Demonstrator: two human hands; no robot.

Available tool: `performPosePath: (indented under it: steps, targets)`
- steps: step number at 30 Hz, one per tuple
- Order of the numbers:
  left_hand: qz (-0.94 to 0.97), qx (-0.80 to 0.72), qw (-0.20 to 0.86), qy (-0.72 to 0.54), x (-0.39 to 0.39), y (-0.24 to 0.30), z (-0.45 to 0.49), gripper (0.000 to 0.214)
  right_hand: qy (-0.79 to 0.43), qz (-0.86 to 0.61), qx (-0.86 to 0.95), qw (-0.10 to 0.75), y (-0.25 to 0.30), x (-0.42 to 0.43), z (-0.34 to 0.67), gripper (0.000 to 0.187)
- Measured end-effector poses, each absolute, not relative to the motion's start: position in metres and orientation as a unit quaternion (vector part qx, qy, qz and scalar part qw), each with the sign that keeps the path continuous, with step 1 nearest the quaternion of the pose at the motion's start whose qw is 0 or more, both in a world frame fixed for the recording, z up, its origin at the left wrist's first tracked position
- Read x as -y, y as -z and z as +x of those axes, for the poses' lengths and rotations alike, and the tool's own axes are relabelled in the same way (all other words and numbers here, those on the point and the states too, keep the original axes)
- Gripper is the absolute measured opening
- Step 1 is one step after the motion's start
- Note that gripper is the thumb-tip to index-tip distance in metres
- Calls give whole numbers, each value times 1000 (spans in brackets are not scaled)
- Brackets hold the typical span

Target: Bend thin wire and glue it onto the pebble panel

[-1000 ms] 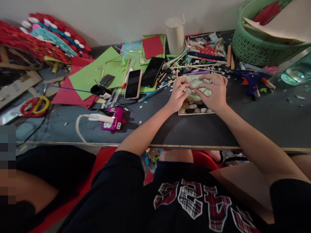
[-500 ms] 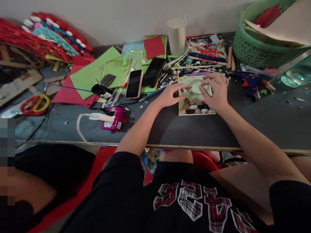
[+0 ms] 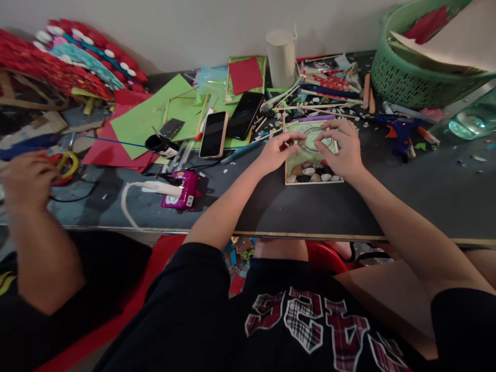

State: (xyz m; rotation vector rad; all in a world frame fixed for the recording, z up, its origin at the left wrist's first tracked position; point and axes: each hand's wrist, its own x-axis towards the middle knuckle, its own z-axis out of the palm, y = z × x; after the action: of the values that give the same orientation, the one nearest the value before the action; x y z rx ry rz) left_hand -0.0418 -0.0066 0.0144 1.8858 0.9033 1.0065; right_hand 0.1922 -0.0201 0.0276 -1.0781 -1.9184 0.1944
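A shallow square tray point(image 3: 287, 168) with thin light-coloured edges and a pale green base lies in front of me. Several smooth pebbles point(image 3: 309, 171) fill its near side, in white, brown, black and red. Over its far part is a thin round ring point(image 3: 311, 149). My left hand point(image 3: 279, 150) reaches in from the left, its fingertips by the ring's edge and a small gap between thumb and forefinger. On the other side, my right hand point(image 3: 343, 150) is bent with thumb and forefinger pinched at the ring, partly covering it.
Left of me, a co-worker's blurred hand point(image 3: 29, 181) is over red-and-yellow scissors point(image 3: 67, 168). A purple power adapter point(image 3: 182, 191), two phones point(image 3: 214, 135), a white cylinder point(image 3: 281, 59), a blue glue gun point(image 3: 401, 135), a green basket point(image 3: 411, 77) and a clear bottle point(image 3: 470, 121) surround the tray.
My left thumb has moved closer to the forefinger. My right hand has shifted slightly left. A co-worker's arm has come in at the left, over the scissors.
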Motion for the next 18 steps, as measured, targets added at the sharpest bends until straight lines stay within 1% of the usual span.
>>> performPosePath:
  steps: [3, 5, 8, 11, 18]
  targets:
    - [644, -335, 518, -453, 10, -7, -29, 63, -148, -406, 760, 486, -28, 19, 192, 46]
    - [607, -327, 559, -460, 12, -4, -23, 65, -195, -404, 745, 494, -28, 18, 191, 49]
    - [585, -328, 577, -465, 15, -3, -19, 64, -233, -405, 742, 481, -28, 19, 190, 50]
    - [576, -326, 583, -472, 16, -4, -18, 65, -236, -405, 752, 464, -28, 20, 189, 47]
    - [576, -320, 582, -477, 18, -6, -16, 68, -227, -407, 745, 477, -32, 21, 189, 48]
